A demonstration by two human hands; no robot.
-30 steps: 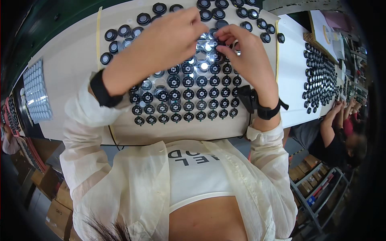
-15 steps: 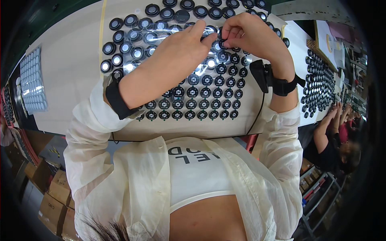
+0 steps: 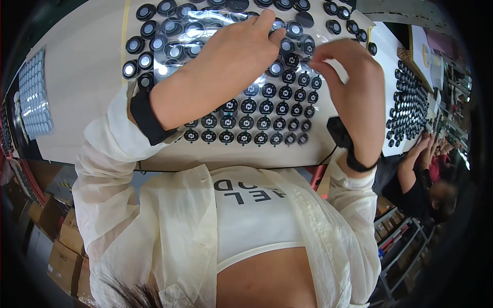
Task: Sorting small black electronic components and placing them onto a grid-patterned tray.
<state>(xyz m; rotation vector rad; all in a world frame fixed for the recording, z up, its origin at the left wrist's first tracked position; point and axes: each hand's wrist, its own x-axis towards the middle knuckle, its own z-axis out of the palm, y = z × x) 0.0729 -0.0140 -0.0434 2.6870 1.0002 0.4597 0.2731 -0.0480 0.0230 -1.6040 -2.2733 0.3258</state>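
A clear plastic sheet (image 3: pixel 261 98) bearing rows of round black stickers with white marks lies in front of me on the table. Its far part bends up, shiny, over black discs. My left hand (image 3: pixel 249 46) reaches across it from the left, thumb and forefinger closed at the raised part of the sheet. My right hand (image 3: pixel 346 59) is by the sheet's right edge, thumb and forefinger tips meeting in a pinch. Whatever sits between those tips is too small and blurred to name. Black discs with pale centres, such as this one (image 3: pixel 135 44), stand around the sheet's far and left sides.
A yellow tape line (image 3: pixel 126 31) crosses the table on the left. Beyond it lies a sheet of pale round pieces (image 3: pixel 36 95). At the right, many black discs (image 3: pixel 408 105) cover another table, with other people's arms (image 3: pixel 418 151) beside it. Cardboard boxes (image 3: pixel 64 267) stand lower left.
My right hand has moved right, away from my left hand, keeping its pinch. My left hand has shifted slightly right and upward. The view has shifted a little.
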